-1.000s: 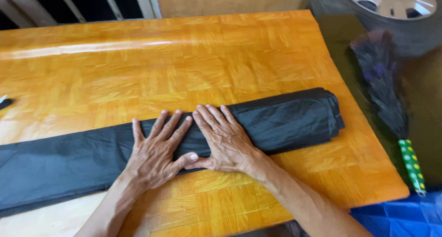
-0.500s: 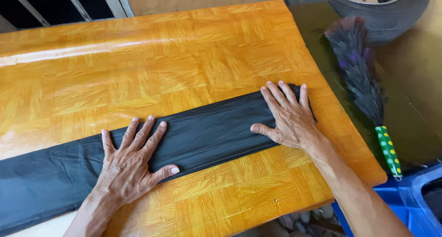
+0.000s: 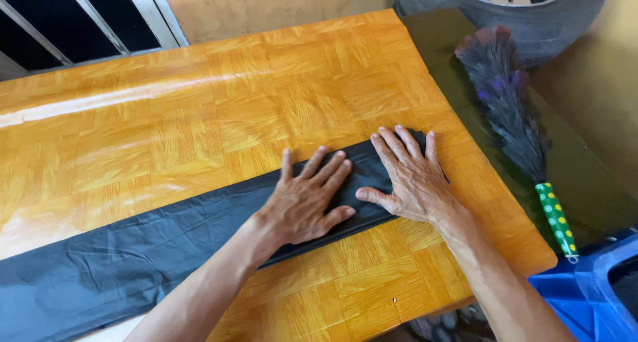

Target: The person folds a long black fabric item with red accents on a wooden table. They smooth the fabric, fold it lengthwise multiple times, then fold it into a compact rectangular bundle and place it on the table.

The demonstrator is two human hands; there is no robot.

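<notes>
Long black plastic bag (image 3: 153,249) lying flat across a wooden worktop (image 3: 199,116), left hand (image 3: 306,199) and right hand (image 3: 409,179) pressed palm-down side by side on its right end, fingers spread, feather duster (image 3: 512,122) beyond the worktop's right edge

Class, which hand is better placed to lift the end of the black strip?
Probably the right hand: it lies flat on the black strip at its very end, near the table edge; the left hand rests further along.

Black plastic strip (image 3: 133,255) runs off frame at 8 o'clock; tyre (image 3: 525,16) cropped at 1 o'clock; strip's right end hidden under right hand (image 3: 409,176).
</notes>
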